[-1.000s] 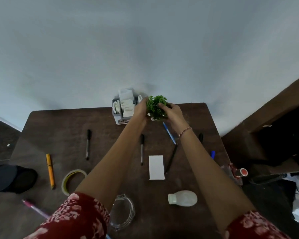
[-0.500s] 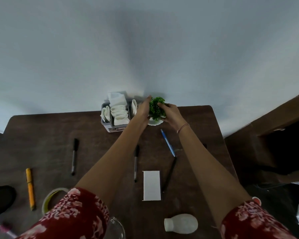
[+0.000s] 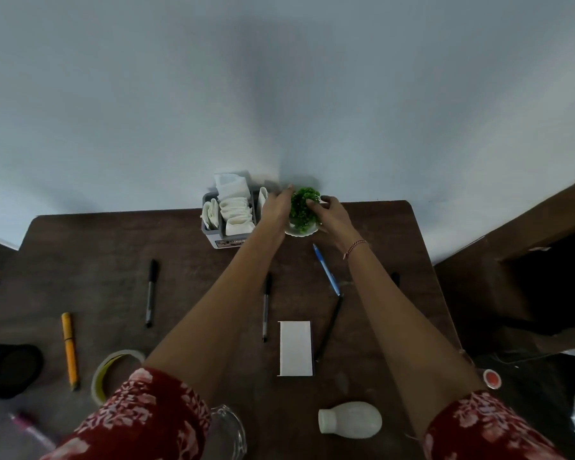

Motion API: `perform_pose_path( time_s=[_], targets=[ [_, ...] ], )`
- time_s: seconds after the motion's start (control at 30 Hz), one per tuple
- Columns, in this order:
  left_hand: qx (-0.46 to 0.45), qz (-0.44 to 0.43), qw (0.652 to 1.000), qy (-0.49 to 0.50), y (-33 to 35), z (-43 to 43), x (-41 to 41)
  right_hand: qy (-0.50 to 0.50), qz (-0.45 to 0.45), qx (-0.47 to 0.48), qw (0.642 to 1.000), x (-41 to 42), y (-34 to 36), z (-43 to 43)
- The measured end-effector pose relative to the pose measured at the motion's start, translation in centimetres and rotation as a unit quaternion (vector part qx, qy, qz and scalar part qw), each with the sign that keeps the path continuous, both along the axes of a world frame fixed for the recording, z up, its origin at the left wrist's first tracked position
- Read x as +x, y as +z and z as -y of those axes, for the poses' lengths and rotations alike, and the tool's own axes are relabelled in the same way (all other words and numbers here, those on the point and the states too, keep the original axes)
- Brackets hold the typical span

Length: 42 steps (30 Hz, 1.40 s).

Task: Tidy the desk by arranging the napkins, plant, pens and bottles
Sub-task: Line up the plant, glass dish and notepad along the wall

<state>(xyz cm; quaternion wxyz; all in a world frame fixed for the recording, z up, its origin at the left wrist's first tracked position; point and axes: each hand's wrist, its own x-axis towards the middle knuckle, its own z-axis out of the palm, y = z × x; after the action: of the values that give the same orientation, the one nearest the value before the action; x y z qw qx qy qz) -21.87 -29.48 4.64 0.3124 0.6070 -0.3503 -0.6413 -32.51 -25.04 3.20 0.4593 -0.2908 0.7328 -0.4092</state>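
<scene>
- Surface (image 3: 97, 260): dark brown and set against a pale wall (image 3: 279, 94). It sits much as it did 0.5 s ago; the view has barely changed.
- Left hand (image 3: 278, 207): the fingers lie fairly straight, flat against the left side of the plant (image 3: 302, 209), as before.
- Right hand (image 3: 332, 215): the fingers and thumb are curled over the foliage from the right, grasping the plant. The hold has not changed.
- Napkin holder (image 3: 213, 232): a grey box at the far edge, stuffed with white napkins (image 3: 236, 212). It stands just left of the left hand.
- Plant: green, in a white pot (image 3: 301, 231). The pot rests on the surface at the far edge, between the two hands and just beside the holder. A second ago the pot was hidden by the hands; now its rim is visible.
- White box (image 3: 296, 348): flat, mid-surface, between the forearms.
- White bottle (image 3: 351, 424): lies on its side near the front edge.
- Tape roll (image 3: 113, 363): front left, partly under the left sleeve.
- Pens are scattered and none has been moved:
  - yellow pen (image 3: 69, 350) on the left
  - black pen (image 3: 151, 292) left of centre
  - second black pen (image 3: 265, 307) between the arms
  - blue pen (image 3: 326, 274) below the plant
  - thin black pen (image 3: 329, 327) beside the box
  - pink pen (image 3: 30, 426) at the front left corner, blurred
</scene>
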Motion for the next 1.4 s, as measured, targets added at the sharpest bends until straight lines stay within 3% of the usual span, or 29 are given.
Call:
perform_pose_path(
  time_s=[0.2, 0.47, 0.8, 1.07, 1.4],
  targets=[
    [-0.041, 0.060, 0.997, -0.007, 2.5, -2.6, 2.6, -0.055, -0.084, -0.057, 0.993, 0.9, 2.3, -3.1],
    [-0.036, 0.041, 0.998, 0.012, 3.7, -7.2, 7.2, -0.082, -0.138, -0.117, 0.980, 5.5, 4.2, -8.1],
    [0.000, 0.086, 0.996, 0.013, 1.4, -13.1, 14.2, -0.056, -0.120, -0.089, 0.987, 12.3, 2.5, -14.4],
    [0.034, 0.052, 0.998, 0.022, -1.1, -18.8, 18.7, -0.051, -0.106, -0.051, 0.992, 17.4, 0.3, -19.4],
    [0.046, 0.096, 0.994, 0.025, -3.4, -24.5, 22.3, 0.064, -0.145, 0.011, 0.987, 20.6, -1.3, -25.0]
  ],
)
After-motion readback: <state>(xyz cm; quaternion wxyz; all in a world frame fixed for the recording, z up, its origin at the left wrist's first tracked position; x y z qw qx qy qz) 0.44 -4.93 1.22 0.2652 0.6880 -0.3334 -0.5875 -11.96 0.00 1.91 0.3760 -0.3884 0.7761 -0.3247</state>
